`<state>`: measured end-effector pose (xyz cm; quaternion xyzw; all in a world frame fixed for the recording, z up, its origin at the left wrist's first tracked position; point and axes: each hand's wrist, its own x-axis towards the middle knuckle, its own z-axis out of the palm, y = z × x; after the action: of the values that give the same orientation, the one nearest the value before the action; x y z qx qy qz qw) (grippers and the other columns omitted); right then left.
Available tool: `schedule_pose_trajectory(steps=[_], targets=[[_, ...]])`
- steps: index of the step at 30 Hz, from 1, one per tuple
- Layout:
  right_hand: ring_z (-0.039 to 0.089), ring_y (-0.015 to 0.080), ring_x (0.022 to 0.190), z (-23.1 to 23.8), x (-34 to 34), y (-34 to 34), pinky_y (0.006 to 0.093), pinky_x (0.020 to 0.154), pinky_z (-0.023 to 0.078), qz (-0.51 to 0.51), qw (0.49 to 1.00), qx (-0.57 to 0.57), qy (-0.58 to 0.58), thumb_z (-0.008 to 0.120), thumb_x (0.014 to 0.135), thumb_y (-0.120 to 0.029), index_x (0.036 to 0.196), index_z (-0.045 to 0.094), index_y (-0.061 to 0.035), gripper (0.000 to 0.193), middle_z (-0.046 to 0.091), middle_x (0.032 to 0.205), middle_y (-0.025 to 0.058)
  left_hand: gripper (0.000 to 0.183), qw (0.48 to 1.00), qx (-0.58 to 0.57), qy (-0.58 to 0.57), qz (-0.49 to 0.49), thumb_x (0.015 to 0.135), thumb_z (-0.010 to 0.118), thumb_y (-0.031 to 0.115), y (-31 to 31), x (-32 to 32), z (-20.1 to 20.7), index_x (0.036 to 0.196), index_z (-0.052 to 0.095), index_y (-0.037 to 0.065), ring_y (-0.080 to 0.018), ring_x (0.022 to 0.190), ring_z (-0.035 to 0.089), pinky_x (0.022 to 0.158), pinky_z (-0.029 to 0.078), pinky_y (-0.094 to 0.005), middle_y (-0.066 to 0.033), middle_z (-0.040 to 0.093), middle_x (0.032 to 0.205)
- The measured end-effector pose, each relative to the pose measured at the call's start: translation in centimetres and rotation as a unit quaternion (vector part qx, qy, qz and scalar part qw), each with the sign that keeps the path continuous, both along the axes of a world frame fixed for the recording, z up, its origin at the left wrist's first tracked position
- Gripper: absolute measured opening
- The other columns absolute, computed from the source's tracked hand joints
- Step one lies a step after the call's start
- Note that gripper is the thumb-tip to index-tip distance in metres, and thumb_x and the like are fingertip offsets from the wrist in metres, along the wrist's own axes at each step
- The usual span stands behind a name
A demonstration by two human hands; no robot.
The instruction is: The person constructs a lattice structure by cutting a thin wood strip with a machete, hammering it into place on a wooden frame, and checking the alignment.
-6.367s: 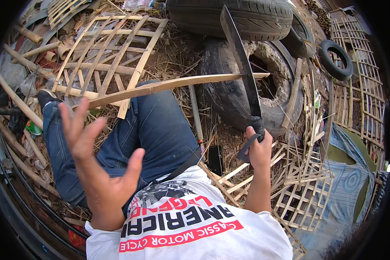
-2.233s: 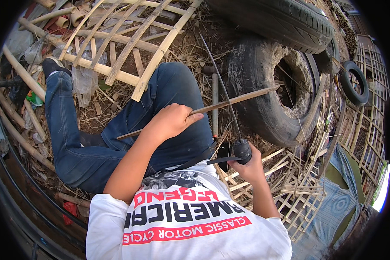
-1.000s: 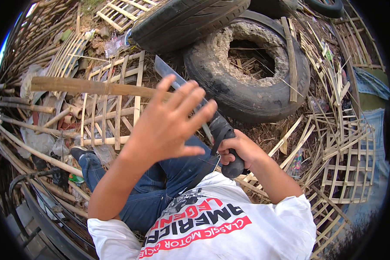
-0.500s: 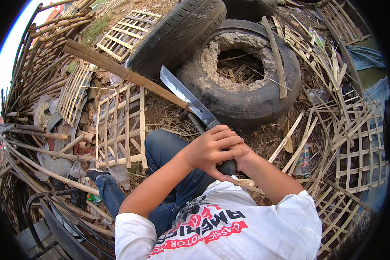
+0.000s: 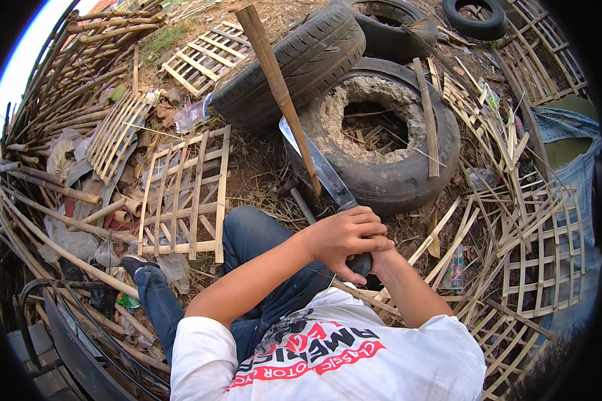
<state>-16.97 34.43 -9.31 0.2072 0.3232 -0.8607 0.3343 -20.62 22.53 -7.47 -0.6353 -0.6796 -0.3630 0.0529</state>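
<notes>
At the machete (image 5: pixel 330 178), steeper bamboo strip (image 5: pixel 273 70)

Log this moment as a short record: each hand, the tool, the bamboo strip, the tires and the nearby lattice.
Left hand: clasped over the handle and part of the right hand
Right hand: at the handle, partly hidden by the left
Tool: large knife, blade angled up and to the left in view
Bamboo strip: crosses the blade; neither hand on it
Flat tire: beyond the hands, rough crust around its hole
Tilted tire: behind the bamboo strip in view
Lattice panel: on the ground, left of the flat tire
</notes>
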Motion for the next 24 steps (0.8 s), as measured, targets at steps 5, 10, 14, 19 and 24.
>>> schedule_pose_trajectory(steps=[5,10,14,19,24], targets=[[0.046,0.0128,0.069,-1.1,1.1,0.9,0.0337,0.069,0.044,-0.034,0.999,-0.013,-0.027,0.064,0.078,-0.023,0.112,0.05,-0.0074,0.04,0.047,0.085,0.0026,0.06,0.991,0.001,0.107,0.076,0.068,0.073,0.046,-0.7,0.2,2.2,0.117,0.063,0.012,-0.0268,0.111,0.057,0.106,0.037,-0.05,-0.0088,0.06,0.107],[0.032,0.0074,0.04,-1.1,1.0,1.2,0.0297,0.049,0.04,0.006,0.999,-0.021,-0.044,0.06,0.075,-0.003,0.096,0.051,-0.0006,0.023,0.038,0.058,-0.0029,0.036,0.916,-0.042,0.328,0.229,0.079,0.069,0.036,-1.6,-6.5,11.2,0.108,0.066,0.016,-0.0196,0.119,0.053,0.114,0.026,-0.0505,-0.0025,0.062,0.103],[0.036,0.0086,0.04,-1.6,0.6,2.3,0.03,0.05,0.04,0.011,0.999,-0.045,-0.025,0.06,0.077,-0.005,0.096,0.051,0.0008,0.022,0.04,0.059,-0.0007,0.049,0.667,-0.446,0.478,0.358,0.09,0.052,0.051,-3.8,-11.5,14.6,0.067,0.071,0.012,-0.0209,0.077,0.062,0.106,0.033,-0.0432,-0.0039,0.066,0.068],[0.04,0.0098,0.042,-1.0,0.7,0.0,0.0306,0.047,0.04,0.071,0.996,0.057,-0.004,0.062,0.075,-0.001,0.093,0.053,0.0014,0.02,0.044,0.06,0.0014,0.069,0.689,-0.541,0.233,0.423,0.087,0.047,0.065,-10.4,-7.3,13.7,0.057,0.069,0.006,-0.0241,0.054,0.064,0.055,0.047,-0.035,-0.0082,0.061,0.053],[0.045,0.0122,0.043,-1.4,2.1,-1.7,0.0292,0.045,0.04,0.161,0.975,0.138,0.059,0.063,0.072,-0.001,0.089,0.054,0.0021,0.019,0.049,0.062,0.0043,0.07,0.653,-0.578,0.091,0.48,0.078,0.052,0.073,-16.7,0.3,10.4,0.066,0.068,0.006,-0.026,0.055,0.064,0.055,0.048,-0.0363,-0.0103,0.061,0.056]])
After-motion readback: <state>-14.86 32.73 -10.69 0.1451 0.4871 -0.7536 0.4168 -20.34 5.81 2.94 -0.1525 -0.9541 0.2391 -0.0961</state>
